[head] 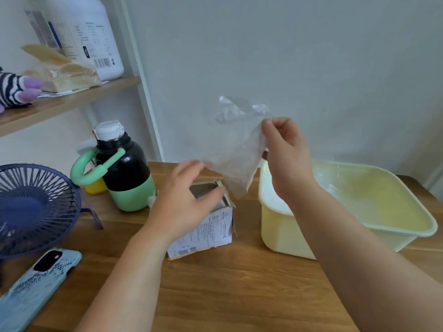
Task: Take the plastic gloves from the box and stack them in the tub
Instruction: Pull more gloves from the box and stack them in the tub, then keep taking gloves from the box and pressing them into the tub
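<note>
One clear plastic glove is out of the box and held up in the middle of the frame, above the gap between the box and the tub. The right hand pinches its upper right edge between thumb and curled fingers, so the film hangs down and leftward, its lower tip just above the box's open top. The left hand hovers over the box at lower centre, fingers loosely spread and gripping nothing; whether its fingertips brush the glove's lower edge cannot be told. The pale yellow tub sits on the table at the right of the frame, and a whitish filmy layer in its near left corner looks like gloves already laid there, count unreadable. By that reading the task is under way: this glove has yet to go into the tub, and what remains in the box is hidden by the left hand
</note>
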